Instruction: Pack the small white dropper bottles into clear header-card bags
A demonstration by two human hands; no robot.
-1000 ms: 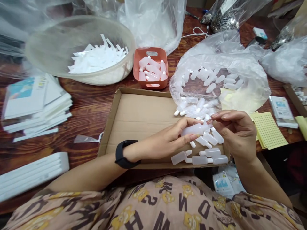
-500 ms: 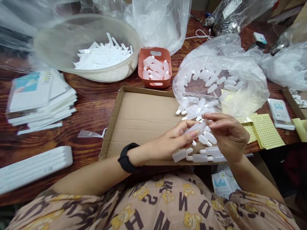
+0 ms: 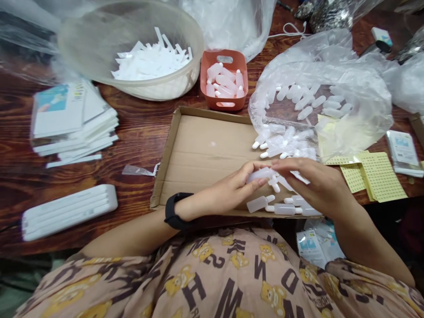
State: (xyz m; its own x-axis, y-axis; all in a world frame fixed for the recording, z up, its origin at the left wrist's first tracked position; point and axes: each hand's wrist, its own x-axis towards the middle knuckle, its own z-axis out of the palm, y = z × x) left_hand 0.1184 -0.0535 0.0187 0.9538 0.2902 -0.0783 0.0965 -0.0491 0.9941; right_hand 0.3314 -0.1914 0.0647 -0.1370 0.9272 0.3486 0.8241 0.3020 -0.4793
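My left hand point(image 3: 228, 191) pinches a small translucent plastic bottle point(image 3: 260, 175) between thumb and fingers, over the right part of a flat cardboard tray point(image 3: 202, 152). My right hand point(image 3: 314, 183) meets it from the right, its fingertips closed on the bottle's capped end. Several more small bottles point(image 3: 281, 207) lie on the tray just below both hands. A black watch point(image 3: 174, 211) is on my left wrist.
A clear bag point(image 3: 347, 101) with several bottles spills onto the tray's right side. An orange basket point(image 3: 225, 79) of bottles and a big bowl point(image 3: 99, 44) of white strips stand behind. Booklets point(image 3: 73, 119) and a white box point(image 3: 68, 212) lie left; yellow sticker sheets point(image 3: 377, 176) right.
Both hands have stayed joined on the bottle and sunk a little closer to the tray. The head camera tipped forward, so everything on the table slid up and to the right.
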